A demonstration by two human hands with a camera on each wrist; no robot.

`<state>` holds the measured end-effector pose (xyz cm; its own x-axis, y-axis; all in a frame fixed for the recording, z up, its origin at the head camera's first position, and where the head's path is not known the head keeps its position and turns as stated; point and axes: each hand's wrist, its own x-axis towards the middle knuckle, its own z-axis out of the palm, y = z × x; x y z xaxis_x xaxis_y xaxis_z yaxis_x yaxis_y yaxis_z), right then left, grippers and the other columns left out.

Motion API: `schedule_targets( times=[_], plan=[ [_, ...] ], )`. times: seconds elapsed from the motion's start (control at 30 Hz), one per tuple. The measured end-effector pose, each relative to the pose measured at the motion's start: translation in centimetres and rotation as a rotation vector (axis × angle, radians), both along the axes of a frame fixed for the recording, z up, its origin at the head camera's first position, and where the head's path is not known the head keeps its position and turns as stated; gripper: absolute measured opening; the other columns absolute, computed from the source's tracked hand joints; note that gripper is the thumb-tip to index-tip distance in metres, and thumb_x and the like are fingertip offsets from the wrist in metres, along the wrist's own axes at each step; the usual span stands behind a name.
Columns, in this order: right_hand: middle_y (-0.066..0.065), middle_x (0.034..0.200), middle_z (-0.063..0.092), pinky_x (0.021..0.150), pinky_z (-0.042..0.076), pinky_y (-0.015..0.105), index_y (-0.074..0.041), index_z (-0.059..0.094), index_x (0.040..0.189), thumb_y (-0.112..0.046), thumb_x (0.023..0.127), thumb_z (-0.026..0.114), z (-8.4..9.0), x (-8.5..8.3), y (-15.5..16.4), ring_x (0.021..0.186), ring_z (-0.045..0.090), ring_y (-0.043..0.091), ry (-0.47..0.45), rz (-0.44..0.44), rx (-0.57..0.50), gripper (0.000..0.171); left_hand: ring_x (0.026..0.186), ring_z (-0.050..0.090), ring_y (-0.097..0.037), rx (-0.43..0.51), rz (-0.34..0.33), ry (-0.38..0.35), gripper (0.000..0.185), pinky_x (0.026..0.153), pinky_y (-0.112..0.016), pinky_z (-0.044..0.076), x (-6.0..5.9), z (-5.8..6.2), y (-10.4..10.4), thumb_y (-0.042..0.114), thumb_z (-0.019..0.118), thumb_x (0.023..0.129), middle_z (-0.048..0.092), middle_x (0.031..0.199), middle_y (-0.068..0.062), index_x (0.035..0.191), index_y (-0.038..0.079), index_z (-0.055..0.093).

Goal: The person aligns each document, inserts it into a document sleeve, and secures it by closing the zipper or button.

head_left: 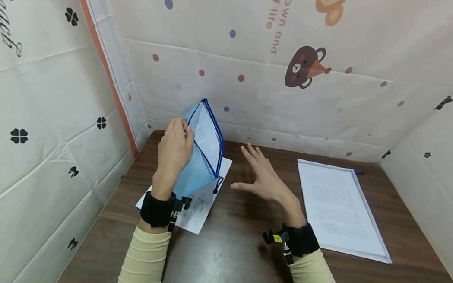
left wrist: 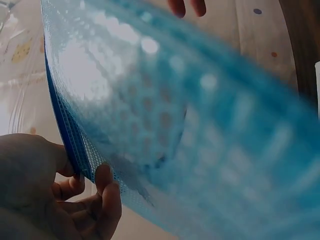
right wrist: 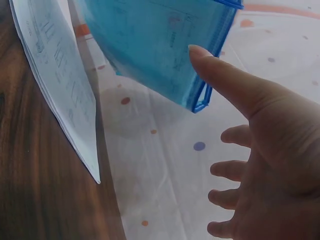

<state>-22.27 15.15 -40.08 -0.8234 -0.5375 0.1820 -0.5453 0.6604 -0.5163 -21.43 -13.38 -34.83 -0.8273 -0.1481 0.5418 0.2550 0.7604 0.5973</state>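
R hand [head_left: 261, 178] is hovering over the desk [head_left: 235, 254], fingers spread wide, holding nothing. L hand [head_left: 174, 149] is pinching the blue pouch [head_left: 202, 157] w/ curled fingers, holding it upright above a sheet [head_left: 195, 209]. Papers [head_left: 339, 209] are lying far right.

Blue mesh zip pouch [head_left: 203, 146]: translucent, dark blue edging, held upright off desk at far left, tilted, one corner down toward near side. Mouth open along right edge, printed sheet visible inside. Dark zip pull cord hangs at lower right corner. Left hand [head_left: 174, 149] grips left edge, fingers curled over rim. Left wrist view: mesh weave fills frame, blurred [left wrist: 200, 125]. Right wrist view: lower corner and printed sheet showing through mesh [right wrist: 160, 45].
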Motion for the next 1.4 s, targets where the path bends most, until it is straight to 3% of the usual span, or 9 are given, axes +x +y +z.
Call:
schedule_targets(
  times=[0.23, 0.4, 0.6, 0.7, 0.9, 1.03, 1.1, 1.27, 1.4],
  plan=[
    [0.006, 0.178, 0.004, 0.126, 0.004, 0.066, -0.018, 0.016, 0.171, -0.050, 0.087, 0.086, -1.0, -0.1, -0.9, 0.163, -0.003, 0.034, 0.009, 0.017, 0.036, 0.114, 0.080, 0.061, -0.033, -0.033, -0.014, 0.025, 0.037, 0.064, -0.047, 0.052, -0.2, 0.1, -1.0, 0.018, 0.044, 0.113, 0.064, 0.119, -0.022, 0.137, -0.008, 0.057],
    [0.015, 0.177, 0.009, 0.124, 0.011, 0.070, -0.008, 0.022, 0.169, -0.052, 0.089, 0.084, -3.2, -0.2, -3.2, 0.162, 0.003, 0.040, -0.011, 0.110, 0.141, 0.111, 0.079, 0.061, -0.033, -0.058, 0.001, 0.032, 0.039, 0.062, -0.048, 0.051, -0.2, 0.0, -1.7, 0.021, 0.043, 0.114, 0.064, 0.120, -0.022, 0.139, -0.006, 0.057],
    [0.019, 0.175, 0.015, 0.125, 0.019, 0.062, -0.010, 0.021, 0.169, -0.053, 0.091, 0.082, -6.0, 0.1, -6.1, 0.161, 0.015, 0.040, -0.158, 0.241, 0.199, 0.108, 0.074, 0.060, -0.032, -0.062, 0.006, 0.042, 0.038, 0.060, -0.046, 0.050, -0.2, -0.1, -2.1, 0.019, 0.044, 0.114, 0.065, 0.117, -0.021, 0.139, -0.006, 0.057],
    [0.015, 0.174, 0.021, 0.126, 0.022, 0.058, -0.015, 0.028, 0.169, -0.054, 0.090, 0.082, -6.5, 0.4, -6.4, 0.160, 0.021, 0.035, -0.171, 0.209, 0.299, 0.103, 0.074, 0.060, -0.032, -0.054, 0.008, 0.038, 0.038, 0.060, -0.046, 0.050, -0.2, 0.0, -1.9, 0.020, 0.044, 0.114, 0.065, 0.118, -0.021, 0.139, -0.006, 0.057],
    [0.012, 0.164, 0.043, 0.120, 0.032, 0.058, -0.019, 0.045, 0.162, -0.058, 0.084, 0.086, -5.5, 1.0, -6.2, 0.150, 0.038, 0.036, -0.056, 0.070, 0.546, 0.097, 0.072, 0.058, -0.030, -0.056, 0.003, 0.027, 0.036, 0.058, -0.044, 0.048, -0.1, 0.0, -1.6, 0.020, 0.045, 0.114, 0.064, 0.116, -0.019, 0.136, -0.005, 0.058],
    [0.009, 0.169, 0.037, 0.122, 0.029, 0.058, -0.020, 0.047, 0.161, -0.059, 0.082, 0.088, -5.2, 1.4, -6.0, 0.154, 0.033, 0.035, -0.085, 0.096, 0.584, 0.097, 0.071, 0.057, -0.029, -0.057, -0.006, 0.013, 0.033, 0.057, -0.043, 0.047, -0.1, 0.0, -1.3, 0.020, 0.045, 0.113, 0.064, 0.113, -0.018, 0.131, -0.004, 0.059],
    [0.009, 0.166, 0.041, 0.120, 0.033, 0.059, -0.023, 0.051, 0.159, -0.060, 0.080, 0.089, -4.9, 1.6, -6.0, 0.151, 0.037, 0.035, -0.099, 0.086, 0.626, 0.096, 0.072, 0.057, -0.029, -0.056, -0.010, 0.008, 0.032, 0.058, -0.042, 0.047, -0.2, 0.0, -1.1, 0.019, 0.046, 0.113, 0.064, 0.112, -0.018, 0.129, -0.004, 0.059],
    [0.016, 0.141, 0.060, 0.109, 0.042, 0.059, -0.020, 0.062, 0.147, -0.060, 0.071, 0.095, -4.1, 2.4, -6.2, 0.129, 0.053, 0.037, -0.116, -0.064, 0.722, 0.092, 0.074, 0.059, -0.030, -0.061, -0.009, 0.012, 0.031, 0.060, -0.044, 0.048, -0.4, 0.0, -1.0, 0.019, 0.046, 0.112, 0.065, 0.114, -0.018, 0.128, -0.004, 0.060],
    [0.016, 0.139, 0.061, 0.106, 0.047, 0.056, -0.016, 0.063, 0.145, -0.061, 0.077, 0.091, -4.3, 2.5, -6.5, 0.127, 0.056, 0.037, -0.071, -0.047, 0.691, 0.087, 0.075, 0.059, -0.030, -0.065, -0.009, 0.009, 0.032, 0.060, -0.044, 0.049, -0.5, 0.0, -0.8, 0.021, 0.045, 0.112, 0.066, 0.115, -0.018, 0.128, -0.003, 0.060]
  ],
)
